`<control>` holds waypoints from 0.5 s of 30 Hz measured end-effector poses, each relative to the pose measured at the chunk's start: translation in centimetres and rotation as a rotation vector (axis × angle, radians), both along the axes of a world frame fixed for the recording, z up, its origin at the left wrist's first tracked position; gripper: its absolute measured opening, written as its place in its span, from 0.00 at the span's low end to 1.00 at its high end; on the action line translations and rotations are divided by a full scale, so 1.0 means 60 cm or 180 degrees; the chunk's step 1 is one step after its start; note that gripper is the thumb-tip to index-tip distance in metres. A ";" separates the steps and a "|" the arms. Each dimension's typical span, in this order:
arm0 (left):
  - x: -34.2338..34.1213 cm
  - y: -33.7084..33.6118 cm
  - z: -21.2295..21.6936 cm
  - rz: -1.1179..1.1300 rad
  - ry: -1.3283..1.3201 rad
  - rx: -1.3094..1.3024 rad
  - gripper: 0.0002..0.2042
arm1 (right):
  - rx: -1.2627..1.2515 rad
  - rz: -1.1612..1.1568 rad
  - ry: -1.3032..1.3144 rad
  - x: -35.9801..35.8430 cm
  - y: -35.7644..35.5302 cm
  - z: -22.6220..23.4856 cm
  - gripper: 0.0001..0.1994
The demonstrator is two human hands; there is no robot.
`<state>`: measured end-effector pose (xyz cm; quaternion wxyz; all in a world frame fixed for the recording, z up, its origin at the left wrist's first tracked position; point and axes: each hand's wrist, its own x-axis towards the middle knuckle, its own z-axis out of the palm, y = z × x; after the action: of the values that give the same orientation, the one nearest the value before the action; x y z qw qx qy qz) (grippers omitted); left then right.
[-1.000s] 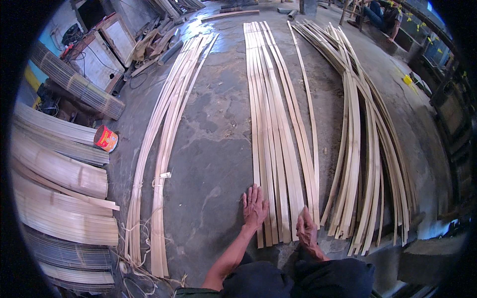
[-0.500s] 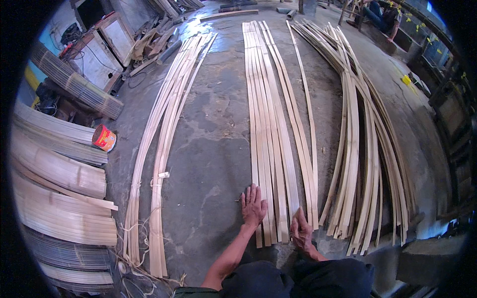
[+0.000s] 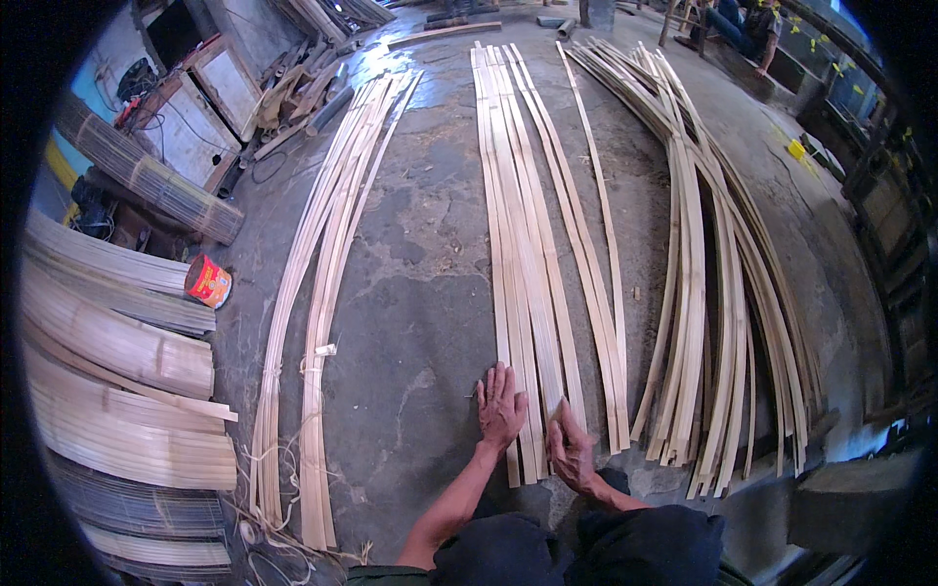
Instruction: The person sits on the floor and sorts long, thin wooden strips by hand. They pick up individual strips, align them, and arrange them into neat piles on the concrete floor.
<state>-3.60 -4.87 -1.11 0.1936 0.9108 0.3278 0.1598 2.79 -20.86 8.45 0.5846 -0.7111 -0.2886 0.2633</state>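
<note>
Long pale bamboo strips (image 3: pixel 500 195) lie side by side on the floor before me, running away from my body. My left hand (image 3: pixel 501 410) rests with its fingers stretched out along the left edge of this row, near its close end. Beside it, my right hand (image 3: pixel 573 454) is closed at the near end of one bamboo strip (image 3: pixel 547 342), thumb on top. That strip slants across the row, partly over its neighbours. Just right of the hand lie more loose strips (image 3: pixel 586 244), set slightly apart. The right fingertips are partly hidden.
A thick heap of strips (image 3: pixel 692 293) lies to the right, a tied bundle (image 3: pixel 318 391) to the left. Slatted bamboo sheets (image 3: pixel 137 420) and a red tin (image 3: pixel 208 281) line the left side. Another person (image 3: pixel 743 29) sits at the far right.
My right hand has moved left, closer to my left hand, and the near end of the strip in it has shifted left across the row. My left hand stays almost in place.
</note>
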 end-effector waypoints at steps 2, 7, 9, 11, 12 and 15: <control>-0.002 0.003 0.007 0.0170 -0.0123 -0.0227 0.28 | -0.0012 0.0025 0.0203 -0.008 0.011 -0.003 0.27; 0.034 -0.002 0.076 0.0739 -0.1308 -0.1865 0.24 | 0.0056 0.0035 0.1213 -0.030 0.032 -0.023 0.28; 0.037 0.003 0.094 0.0802 -0.1846 -0.3880 0.21 | 0.0027 0.0188 0.1366 -0.037 0.045 0.014 0.27; 0.043 0.000 0.088 0.0840 -0.1991 -0.4337 0.19 | -0.0185 0.0376 0.0611 -0.042 0.039 -0.023 0.27; 0.046 -0.002 0.084 0.0846 -0.2065 -0.4572 0.18 | -0.0291 0.0458 0.0222 -0.037 0.035 -0.047 0.27; 0.036 0.001 0.088 0.0949 -0.2060 -0.4144 0.17 | -0.0597 0.0316 0.0371 0.034 0.008 -0.054 0.19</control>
<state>-1.46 -4.84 4.15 0.7576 0.4649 0.4029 0.2182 4.82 -20.36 5.21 0.5175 -0.7310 -0.2631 0.3586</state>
